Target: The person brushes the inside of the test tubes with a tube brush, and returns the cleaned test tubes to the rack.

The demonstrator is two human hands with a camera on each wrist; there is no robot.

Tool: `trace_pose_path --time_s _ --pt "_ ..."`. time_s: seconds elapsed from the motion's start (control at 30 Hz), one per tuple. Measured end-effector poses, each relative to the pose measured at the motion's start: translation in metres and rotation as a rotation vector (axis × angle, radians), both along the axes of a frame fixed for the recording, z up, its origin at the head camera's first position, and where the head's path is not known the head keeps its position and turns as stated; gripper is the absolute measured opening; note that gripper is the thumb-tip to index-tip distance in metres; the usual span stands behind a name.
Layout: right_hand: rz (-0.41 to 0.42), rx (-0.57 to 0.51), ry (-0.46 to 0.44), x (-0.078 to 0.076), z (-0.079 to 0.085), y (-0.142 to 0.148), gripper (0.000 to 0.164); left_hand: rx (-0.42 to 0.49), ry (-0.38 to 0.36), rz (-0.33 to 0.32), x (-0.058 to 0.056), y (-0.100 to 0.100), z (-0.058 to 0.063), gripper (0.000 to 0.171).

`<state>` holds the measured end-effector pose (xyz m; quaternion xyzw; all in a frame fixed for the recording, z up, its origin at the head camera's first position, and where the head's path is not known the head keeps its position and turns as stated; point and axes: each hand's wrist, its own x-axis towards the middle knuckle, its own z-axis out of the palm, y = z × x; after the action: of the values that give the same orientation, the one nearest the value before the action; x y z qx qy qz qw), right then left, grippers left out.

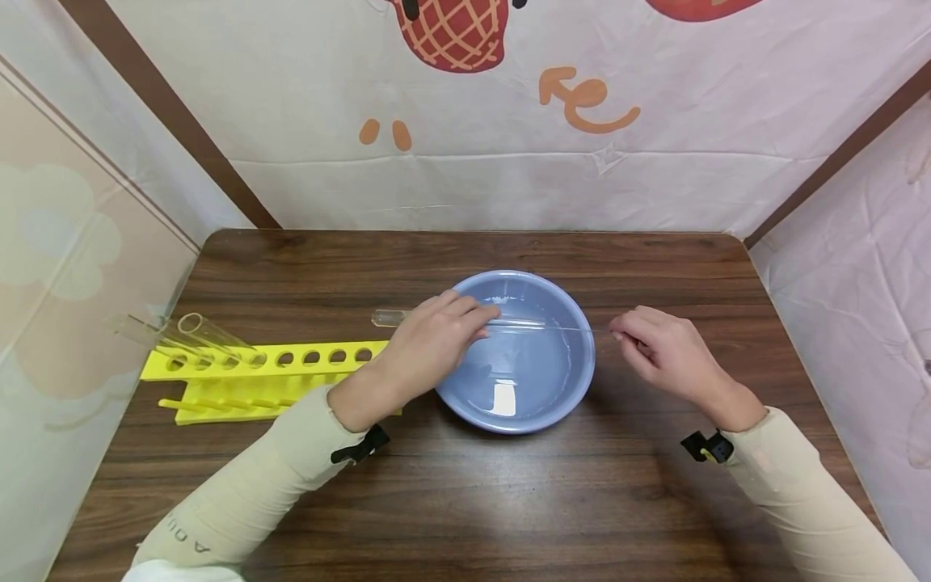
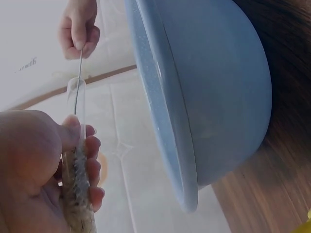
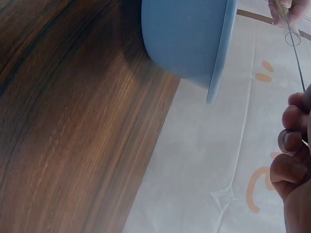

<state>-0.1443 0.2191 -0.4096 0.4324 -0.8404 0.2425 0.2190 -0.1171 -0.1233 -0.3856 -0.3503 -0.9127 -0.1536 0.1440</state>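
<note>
Over the blue basin (image 1: 502, 420), which holds water, my left hand (image 1: 440, 331) grips a clear glass test tube (image 1: 393, 318) lying roughly level. Its mouth points right, toward my right hand (image 1: 669, 352). Inside the tube, bristles of a test tube brush (image 2: 80, 177) show between the left fingers and thumb in the left wrist view. The brush's thin twisted-wire handle (image 3: 297, 63) comes out of the mouth. My right hand pinches the far end of that wire, just beyond the basin's right rim.
A yellow test tube rack (image 1: 272, 360) stands at the left of the wooden table (image 1: 509, 517), with several glass tubes (image 1: 207, 333) leaning in its left holes. A printed white cloth (image 1: 473, 190) hangs behind the table.
</note>
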Motion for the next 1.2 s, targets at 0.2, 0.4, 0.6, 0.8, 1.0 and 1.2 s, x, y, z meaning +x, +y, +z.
trace_pose_path --time_s 0.2,0.4,0.6,0.8,1.0,1.2 --pt "-0.027 0.034 0.065 0.000 0.001 0.003 0.019 -0.010 -0.028 0.014 0.001 -0.002 0.001 0.028" --pt "-0.052 0.093 0.125 0.000 0.003 0.008 0.026 -0.024 -0.013 0.010 0.000 -0.005 0.003 0.027" --pt "-0.048 0.108 0.239 -0.001 0.003 0.013 0.025 -0.029 -0.026 0.022 0.000 -0.007 0.005 0.028" --pt "-0.052 0.103 0.316 -0.002 0.003 0.019 0.023 -0.044 -0.051 0.045 0.001 -0.009 0.007 0.029" --pt "-0.071 0.095 0.372 -0.001 0.002 0.023 0.024 -0.063 -0.064 0.055 0.002 -0.012 0.008 0.030" --pt "-0.072 0.079 0.404 0.000 0.003 0.027 0.025 -0.041 -0.068 0.057 0.003 -0.015 0.007 0.029"
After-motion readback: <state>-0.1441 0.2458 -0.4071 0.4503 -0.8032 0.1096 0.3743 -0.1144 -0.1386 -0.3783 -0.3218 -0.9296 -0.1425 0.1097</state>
